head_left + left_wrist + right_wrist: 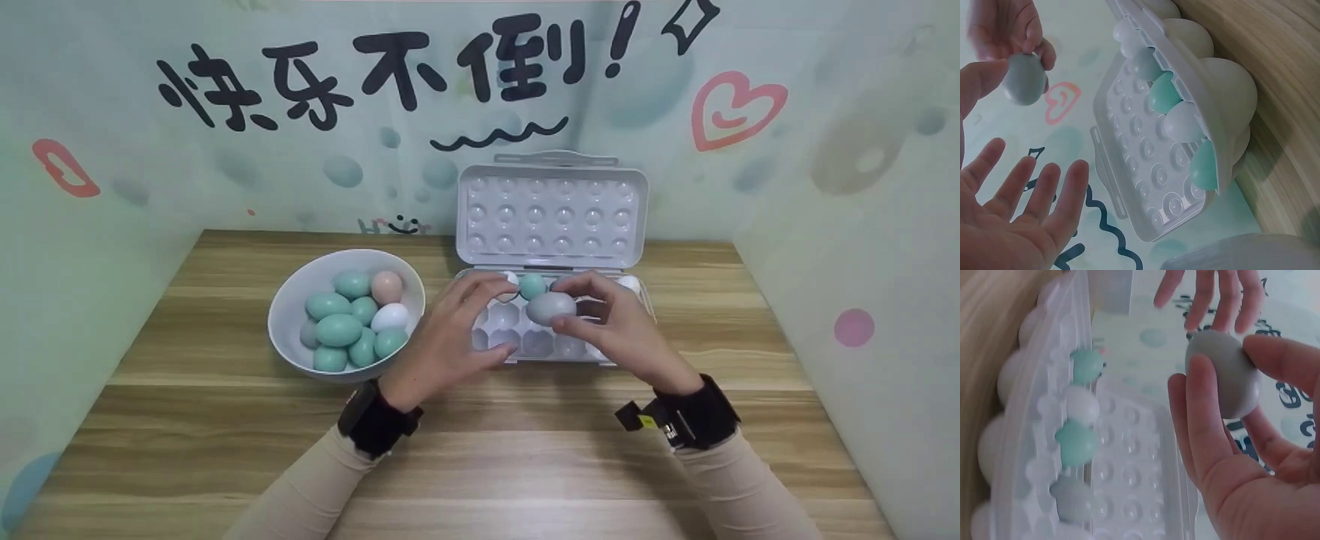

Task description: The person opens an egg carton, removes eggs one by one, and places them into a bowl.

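Note:
My right hand (611, 322) pinches a grey egg (551, 309) between thumb and fingers, above the open egg box (551, 356). Fingers spread and holding nothing, my left hand (454, 330) hovers over the box's left part; its thumb tip overlaps the egg in the left wrist view. Along the box's back row sit several eggs, among them a teal egg (1165, 93), a white egg (1184, 122) and a grey egg (1072, 498). Parts of that row are hidden behind my hands in the head view. Front hollows of the box hold nothing where they show.
To the left stands a white bowl (281, 341) with several teal eggs (339, 330), a pink egg (387, 287), a white egg (390, 317) and a grey one. The box's dimpled lid (551, 217) stands upright before the printed backdrop (337, 172). Everything rests on a wooden table (487, 465).

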Demonstrator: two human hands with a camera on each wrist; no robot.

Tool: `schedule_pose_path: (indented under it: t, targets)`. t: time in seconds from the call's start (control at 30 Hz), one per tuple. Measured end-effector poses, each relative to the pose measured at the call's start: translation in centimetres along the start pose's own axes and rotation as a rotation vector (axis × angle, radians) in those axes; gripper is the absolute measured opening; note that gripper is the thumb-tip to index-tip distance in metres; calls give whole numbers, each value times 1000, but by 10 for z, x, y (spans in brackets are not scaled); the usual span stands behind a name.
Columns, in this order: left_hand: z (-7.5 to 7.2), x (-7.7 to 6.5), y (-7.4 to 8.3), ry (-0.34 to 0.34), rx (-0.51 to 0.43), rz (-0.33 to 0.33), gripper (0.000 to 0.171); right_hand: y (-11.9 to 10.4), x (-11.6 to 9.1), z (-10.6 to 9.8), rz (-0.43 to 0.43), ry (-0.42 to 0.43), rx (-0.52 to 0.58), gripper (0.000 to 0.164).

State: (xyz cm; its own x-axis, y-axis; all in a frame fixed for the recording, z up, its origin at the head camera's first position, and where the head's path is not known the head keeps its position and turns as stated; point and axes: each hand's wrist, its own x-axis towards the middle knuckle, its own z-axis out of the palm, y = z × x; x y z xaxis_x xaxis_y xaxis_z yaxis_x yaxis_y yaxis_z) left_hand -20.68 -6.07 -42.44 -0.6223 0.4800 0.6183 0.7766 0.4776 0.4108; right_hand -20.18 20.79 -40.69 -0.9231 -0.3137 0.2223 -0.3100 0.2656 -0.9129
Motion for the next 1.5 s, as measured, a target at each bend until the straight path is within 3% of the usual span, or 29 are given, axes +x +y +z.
schedule_pose_path:
  t: [0.23, 0.63, 1.13, 1.5]
  targets:
    - [4, 0, 1, 43, -15, 58, 63, -5, -4, 16, 13, -25, 68, 40]
    - [9, -3, 5, 38, -73, 51, 44, -5, -6, 23, 32, -67, 119, 40]
    - [13, -6, 9, 52, -53, 78, 43, -4, -11, 32, 51, -118, 218, 39]
    - [15, -8, 5, 59, -41, 83, 39, -2, -9, 32, -22, -107, 64, 37]
